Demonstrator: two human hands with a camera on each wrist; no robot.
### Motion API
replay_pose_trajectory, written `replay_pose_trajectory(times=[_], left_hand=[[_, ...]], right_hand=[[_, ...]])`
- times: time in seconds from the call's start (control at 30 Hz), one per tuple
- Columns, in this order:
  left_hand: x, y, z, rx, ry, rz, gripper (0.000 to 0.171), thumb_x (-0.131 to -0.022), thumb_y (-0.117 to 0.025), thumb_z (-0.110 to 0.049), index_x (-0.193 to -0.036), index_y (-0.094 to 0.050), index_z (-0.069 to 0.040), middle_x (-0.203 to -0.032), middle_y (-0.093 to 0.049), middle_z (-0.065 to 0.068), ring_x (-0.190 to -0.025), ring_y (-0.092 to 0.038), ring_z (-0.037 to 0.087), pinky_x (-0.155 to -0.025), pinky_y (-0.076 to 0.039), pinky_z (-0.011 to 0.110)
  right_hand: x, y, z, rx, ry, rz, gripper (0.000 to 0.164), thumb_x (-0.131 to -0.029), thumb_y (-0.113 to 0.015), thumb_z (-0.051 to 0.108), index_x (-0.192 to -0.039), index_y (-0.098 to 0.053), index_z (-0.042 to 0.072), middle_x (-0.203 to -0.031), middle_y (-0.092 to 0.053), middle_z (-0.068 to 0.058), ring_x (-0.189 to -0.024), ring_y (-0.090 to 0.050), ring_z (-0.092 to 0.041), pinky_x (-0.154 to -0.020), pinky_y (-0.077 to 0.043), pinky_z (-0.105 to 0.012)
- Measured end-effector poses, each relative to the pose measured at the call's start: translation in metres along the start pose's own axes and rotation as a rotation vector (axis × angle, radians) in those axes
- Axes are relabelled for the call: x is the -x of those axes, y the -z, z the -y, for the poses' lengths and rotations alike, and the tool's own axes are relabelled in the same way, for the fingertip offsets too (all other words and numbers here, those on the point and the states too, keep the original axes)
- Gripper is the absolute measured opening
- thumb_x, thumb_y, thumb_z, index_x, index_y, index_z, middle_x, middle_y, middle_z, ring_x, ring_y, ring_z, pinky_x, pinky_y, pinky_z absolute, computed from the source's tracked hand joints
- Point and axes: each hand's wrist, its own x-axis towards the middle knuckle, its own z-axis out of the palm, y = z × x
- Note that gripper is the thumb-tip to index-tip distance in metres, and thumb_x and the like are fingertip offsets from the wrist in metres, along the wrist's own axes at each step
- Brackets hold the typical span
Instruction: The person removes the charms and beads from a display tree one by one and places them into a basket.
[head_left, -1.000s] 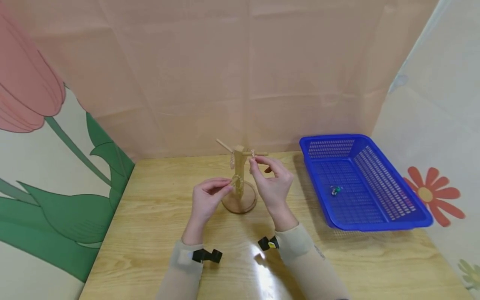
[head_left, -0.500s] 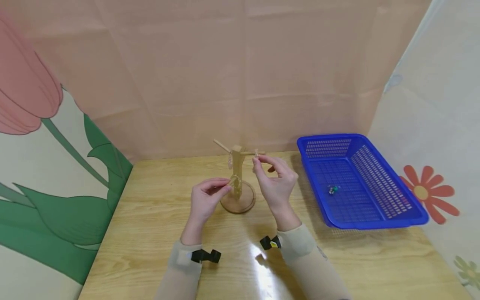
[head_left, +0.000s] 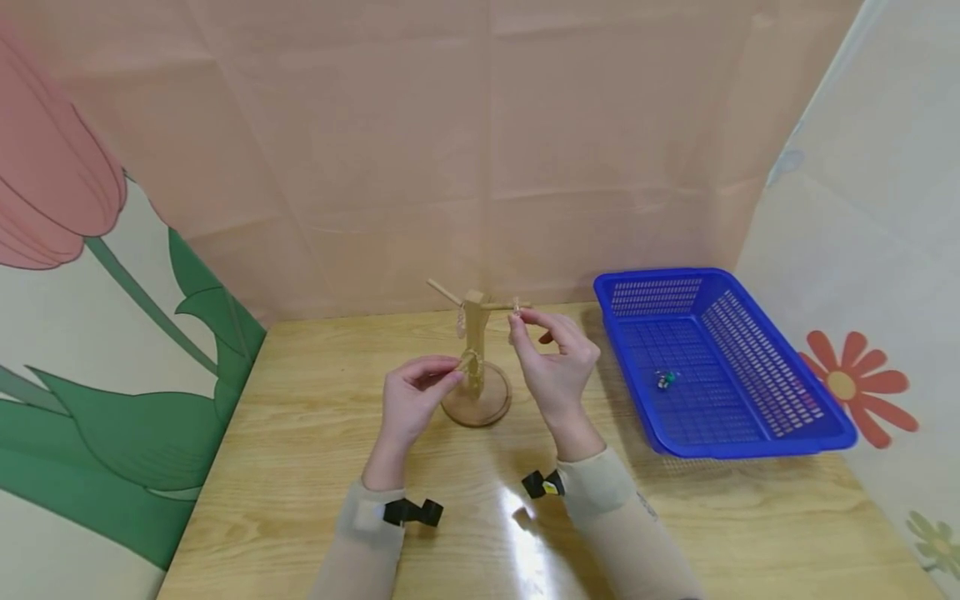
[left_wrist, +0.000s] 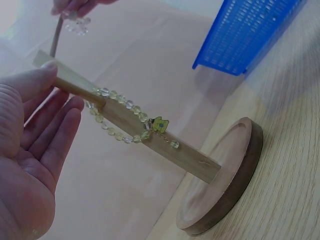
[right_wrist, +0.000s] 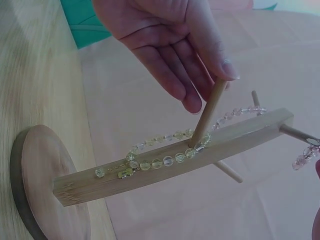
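A wooden stand (head_left: 476, 333) with a round base and several pegs stands on the table. My left hand (head_left: 408, 400) pinches the tip of its front peg (right_wrist: 207, 115) between thumb and finger. A yellow-and-clear bead bracelet (left_wrist: 115, 134) with a small green charm hangs on that peg. My right hand (head_left: 558, 362) pinches a pale pink bead bracelet (right_wrist: 303, 159) near the end of the upper right peg (right_wrist: 297, 134); whether the loop goes round the peg is hard to tell. Another pink bead bracelet (head_left: 461, 323) hangs from the upper left peg (head_left: 444, 291).
To the right, a blue plastic basket (head_left: 652, 425) holds a small green-and-clear beaded item (head_left: 666, 379). A pink cloth backdrop (head_left: 360, 167) rises behind the wooden table (head_left: 315, 467). Flower-printed panels (head_left: 847, 250) flank both sides.
My right hand has slid slightly to the right with the pink bracelet, toward the peg's tip. My left hand keeps its pinch on the front peg. The head view has shifted a little.
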Motion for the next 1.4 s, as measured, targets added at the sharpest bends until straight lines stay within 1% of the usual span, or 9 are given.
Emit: replay_pose_trajectory(times=[0.13,0.27,0.53,0.9,1.17,1.4], left_hand=[[0.000,0.000,0.001,0.001,0.005,0.003,0.017,-0.090,-0.082,0.009,-0.107,-0.079,0.007,-0.107,-0.078,0.022,-0.095,-0.076,0.016,-0.084,-0.065,0.028],[0.000,0.000,0.001,-0.006,0.002,0.005,0.017,-0.090,-0.082,0.008,-0.107,-0.079,0.007,-0.107,-0.078,0.021,-0.095,-0.076,0.017,-0.084,-0.065,0.028],[0.000,0.000,0.000,-0.001,0.007,-0.001,0.017,-0.090,-0.082,0.009,-0.106,-0.079,0.007,-0.107,-0.077,0.023,-0.095,-0.075,0.017,-0.085,-0.065,0.027],[0.000,0.000,-0.002,-0.020,0.005,-0.006,0.016,-0.090,-0.082,0.008,-0.106,-0.079,0.007,-0.107,-0.078,0.022,-0.095,-0.075,0.015,-0.085,-0.065,0.026],[0.001,0.000,-0.001,-0.032,0.003,0.003,0.016,-0.091,-0.082,0.005,-0.107,-0.080,0.005,-0.107,-0.078,0.022,-0.095,-0.076,0.017,-0.086,-0.065,0.028],[0.001,0.000,-0.001,-0.023,0.008,0.005,0.016,-0.091,-0.083,0.004,-0.107,-0.080,0.004,-0.108,-0.078,0.021,-0.095,-0.076,0.018,-0.086,-0.065,0.029]], right_hand=[[0.000,0.001,0.000,0.008,0.007,-0.001,0.008,-0.090,-0.088,0.010,-0.094,-0.085,0.004,-0.091,-0.082,-0.008,-0.072,-0.073,-0.031,-0.061,-0.049,-0.025],[-0.001,0.001,0.000,0.006,0.009,-0.006,0.007,-0.089,-0.088,0.008,-0.095,-0.086,0.004,-0.090,-0.082,-0.007,-0.073,-0.073,-0.028,-0.060,-0.049,-0.024],[-0.002,0.002,0.000,0.001,0.012,-0.013,0.007,-0.088,-0.087,0.006,-0.095,-0.086,0.004,-0.090,-0.082,-0.008,-0.073,-0.073,-0.029,-0.061,-0.048,-0.023],[-0.005,0.005,0.000,-0.013,0.017,-0.032,0.008,-0.089,-0.087,0.009,-0.095,-0.086,0.004,-0.089,-0.082,-0.007,-0.072,-0.073,-0.031,-0.061,-0.048,-0.023],[-0.009,0.009,0.002,-0.027,0.023,-0.032,0.010,-0.091,-0.087,0.011,-0.097,-0.085,0.004,-0.094,-0.082,-0.007,-0.075,-0.074,-0.030,-0.061,-0.049,-0.024],[-0.011,0.012,0.002,-0.033,0.013,-0.045,0.009,-0.087,-0.089,0.005,-0.095,-0.085,0.002,-0.093,-0.082,-0.010,-0.076,-0.073,-0.026,-0.061,-0.049,-0.023]])
